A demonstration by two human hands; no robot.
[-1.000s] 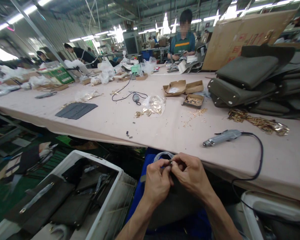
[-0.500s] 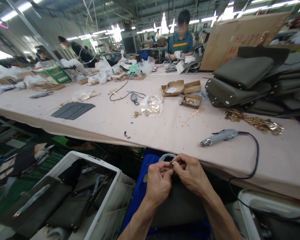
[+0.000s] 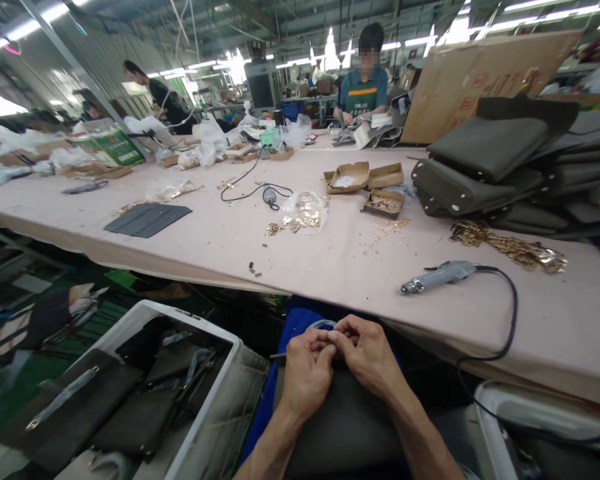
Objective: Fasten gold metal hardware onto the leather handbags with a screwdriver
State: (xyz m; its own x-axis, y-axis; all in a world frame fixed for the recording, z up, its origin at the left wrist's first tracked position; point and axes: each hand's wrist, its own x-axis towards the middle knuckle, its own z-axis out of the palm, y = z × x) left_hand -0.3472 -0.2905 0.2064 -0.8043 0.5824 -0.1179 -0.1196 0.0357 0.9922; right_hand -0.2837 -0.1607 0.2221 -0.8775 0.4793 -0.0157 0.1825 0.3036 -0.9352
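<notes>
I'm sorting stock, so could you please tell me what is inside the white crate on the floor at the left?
The white crate holds dark bags lying flat, some with plastic-wrapped straps on top. Anything beneath them is covered, and the crate's near end runs out of frame.

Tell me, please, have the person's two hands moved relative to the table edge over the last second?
Yes. The left hand and right hand have dropped lower and nearer the body, farther below the table edge than before.

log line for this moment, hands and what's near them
left hand + right hand: fingertips together over dark bag on lap | electric screwdriver: lying on table
</notes>
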